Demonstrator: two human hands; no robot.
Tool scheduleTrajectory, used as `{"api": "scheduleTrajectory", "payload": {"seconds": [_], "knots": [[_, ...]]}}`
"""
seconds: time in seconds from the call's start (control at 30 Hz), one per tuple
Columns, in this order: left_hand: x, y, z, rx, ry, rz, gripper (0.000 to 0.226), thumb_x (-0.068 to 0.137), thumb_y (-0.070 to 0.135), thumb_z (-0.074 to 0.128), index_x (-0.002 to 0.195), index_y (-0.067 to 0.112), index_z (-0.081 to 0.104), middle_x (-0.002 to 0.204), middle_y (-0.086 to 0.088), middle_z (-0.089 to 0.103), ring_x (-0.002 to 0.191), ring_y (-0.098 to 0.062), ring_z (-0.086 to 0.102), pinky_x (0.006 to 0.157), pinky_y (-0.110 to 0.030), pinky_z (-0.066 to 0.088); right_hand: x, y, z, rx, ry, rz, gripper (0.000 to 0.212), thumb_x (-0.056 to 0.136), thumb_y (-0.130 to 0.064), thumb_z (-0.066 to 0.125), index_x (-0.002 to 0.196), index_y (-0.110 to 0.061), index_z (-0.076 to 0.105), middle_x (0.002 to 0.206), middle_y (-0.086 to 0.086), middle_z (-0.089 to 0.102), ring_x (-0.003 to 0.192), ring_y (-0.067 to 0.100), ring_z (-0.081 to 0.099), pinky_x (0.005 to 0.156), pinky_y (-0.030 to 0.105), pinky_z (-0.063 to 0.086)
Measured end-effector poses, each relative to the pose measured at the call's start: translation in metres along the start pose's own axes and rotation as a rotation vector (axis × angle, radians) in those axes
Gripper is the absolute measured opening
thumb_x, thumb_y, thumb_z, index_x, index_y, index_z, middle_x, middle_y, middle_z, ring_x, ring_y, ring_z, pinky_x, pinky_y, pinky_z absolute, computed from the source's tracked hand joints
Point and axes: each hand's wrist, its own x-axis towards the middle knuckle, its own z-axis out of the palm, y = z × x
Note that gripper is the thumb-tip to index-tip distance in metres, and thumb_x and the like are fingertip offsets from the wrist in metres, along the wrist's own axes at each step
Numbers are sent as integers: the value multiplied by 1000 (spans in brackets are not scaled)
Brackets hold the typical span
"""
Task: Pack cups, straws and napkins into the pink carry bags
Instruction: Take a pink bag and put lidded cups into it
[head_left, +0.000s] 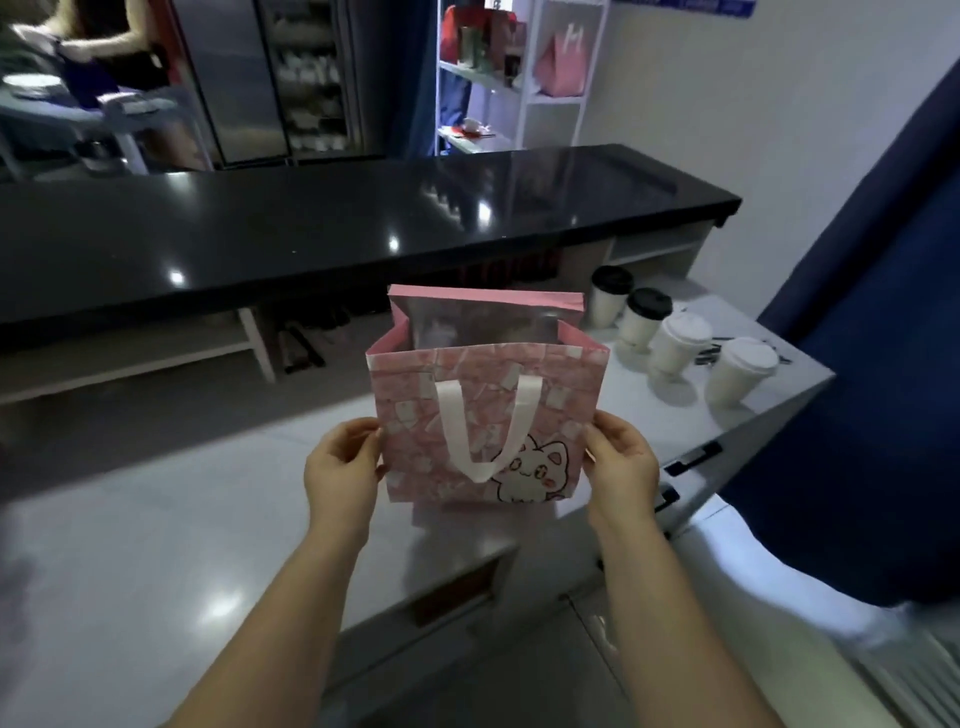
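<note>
Pink carry bag (488, 415) stands upright and open-mouthed on the pale worktop (156, 519), near its front edge, held from both sides. Left hand (340, 470) pinches the bag's left edge, fingers closed on the paper; right hand (621, 462) grips the bag's right edge the same way. White ribbon handle (485, 421) hangs down the front face in a U, over a cartoon cat print (530, 470) at lower right. Silver lining shows inside the bag; contents cannot be told. 4 lidded cups sit in a row to the right of the bag on the same worktop: 2 with black lids (649, 304) further back, 2 with white lids (748, 356) nearer, all apart from the bag. Dark thin items behind the white-lid cups, too blurred to identify. Black counter (311, 228) runs behind. White shelf unit (524, 78) at back holds another pink bag.
</note>
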Motion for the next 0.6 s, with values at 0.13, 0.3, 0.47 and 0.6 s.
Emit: {"api": "scheduleTrajectory", "payload": {"seconds": [0.13,0.3,0.47,0.6], "knots": [[-14,-22,73,-7,-9,11,18,94,10,61,87,25,70,88,2,73,85,-16,70,73,-32,59,55,-11,-45,16,45,19,16,88,2,64,87,-14,68,81,0,73,65,8,70,54,17,53],[-23,-44,153,-22,61,-7,15,93,12,62,91,24,71,92,2,73,88,-16,70,77,-34,59,136,-33,-77,-9,-36,32,19,90,2,61,86,-16,67,73,-7,74,66,6,70,54,16,53],[-16,-46,214,-36,118,-3,14,93,11,63,91,22,71,91,2,73,87,-16,71,76,-32,60,218,-55,-78,7,-156,74,21,92,2,58,89,-17,66,81,-3,73,70,9,70,56,18,54],[-18,-52,242,49,149,15,21,93,8,61,88,26,69,88,4,72,89,-19,70,76,-33,60,257,-54,-77,-111,-219,78,23,91,4,57,86,-17,65,88,1,70,75,11,68,59,17,54]]}}
